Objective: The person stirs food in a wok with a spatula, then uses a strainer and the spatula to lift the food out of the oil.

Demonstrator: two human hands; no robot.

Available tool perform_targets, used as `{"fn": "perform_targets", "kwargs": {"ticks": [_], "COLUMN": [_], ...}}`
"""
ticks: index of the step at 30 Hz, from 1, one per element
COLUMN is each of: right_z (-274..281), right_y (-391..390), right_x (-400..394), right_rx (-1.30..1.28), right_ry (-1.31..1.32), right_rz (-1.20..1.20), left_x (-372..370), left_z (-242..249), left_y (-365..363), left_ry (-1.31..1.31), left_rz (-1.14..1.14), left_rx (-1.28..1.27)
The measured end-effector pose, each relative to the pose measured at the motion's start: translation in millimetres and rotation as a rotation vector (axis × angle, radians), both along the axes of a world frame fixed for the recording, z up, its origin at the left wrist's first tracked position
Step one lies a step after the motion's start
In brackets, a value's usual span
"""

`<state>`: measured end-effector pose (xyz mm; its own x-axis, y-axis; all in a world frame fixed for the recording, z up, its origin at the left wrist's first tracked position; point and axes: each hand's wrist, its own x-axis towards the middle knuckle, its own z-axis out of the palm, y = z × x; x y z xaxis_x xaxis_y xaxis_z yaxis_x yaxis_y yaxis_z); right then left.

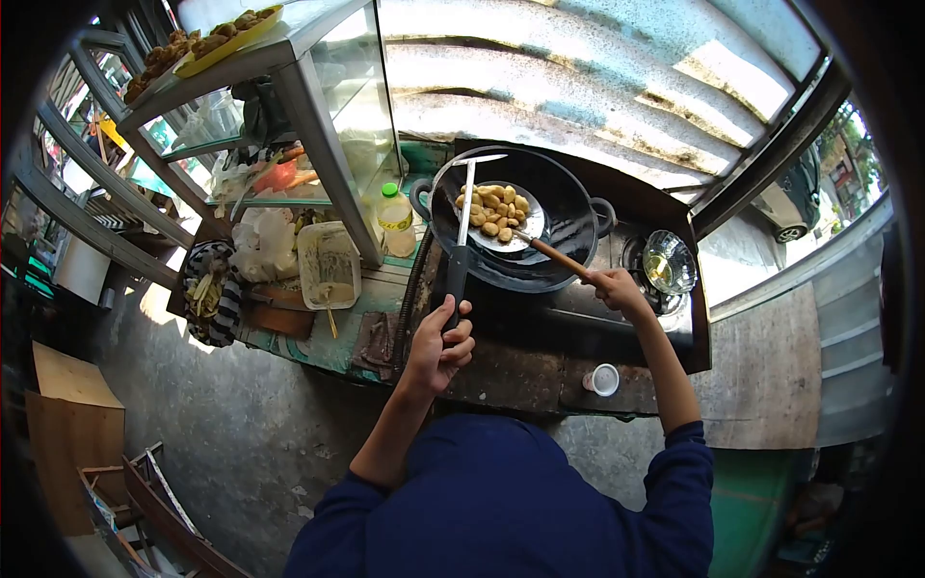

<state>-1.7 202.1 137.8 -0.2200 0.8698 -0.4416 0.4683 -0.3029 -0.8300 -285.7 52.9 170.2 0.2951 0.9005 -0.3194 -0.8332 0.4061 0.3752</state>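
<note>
My left hand [440,345] is closed around the black grip of a long metal spatula [466,207]. Its shaft crosses the left part of the black wok [453,252], and the blade shows edge-on near the far rim. In my right hand [617,290] is the wooden handle of a skimmer [556,254], gripped near its end. The skimmer's round metal head lies within the wok's outline, bearing a heap of golden-brown fried pieces [494,204]. The wok has a loop handle on each side and sits over the stove [578,323].
Right of the wok, a glass bowl [669,262] holds yellowish liquid. A small white cup [603,380] stands at the counter's front edge. Leftward are a green-capped bottle [395,220], a batter-smeared tub [330,265] and a glass display case [289,106] topped with fried food.
</note>
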Motion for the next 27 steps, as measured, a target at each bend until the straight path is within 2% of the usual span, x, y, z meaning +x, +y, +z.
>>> {"fn": "perform_targets", "kwargs": {"ticks": [5,13,19,27], "right_z": [1,-4,8,33], "right_y": [-24,-26,-30,-45], "right_x": [29,17,16,45], "right_rx": [0.009,0.024,-0.004,0.004], "right_ry": [0.067,0.182,0.112,0.173], "right_rz": [-0.052,-0.112,-0.131,-0.186], "left_x": [-14,-21,-19,-24], "left_z": [5,-6,-8,-25], "left_y": [1,2,-1,-9], "left_ry": [0.055,0.027,0.044,0.249], "left_rz": [0.015,-0.015,0.002,-0.042], "left_rx": [0.019,0.024,-0.021,-0.035]}}
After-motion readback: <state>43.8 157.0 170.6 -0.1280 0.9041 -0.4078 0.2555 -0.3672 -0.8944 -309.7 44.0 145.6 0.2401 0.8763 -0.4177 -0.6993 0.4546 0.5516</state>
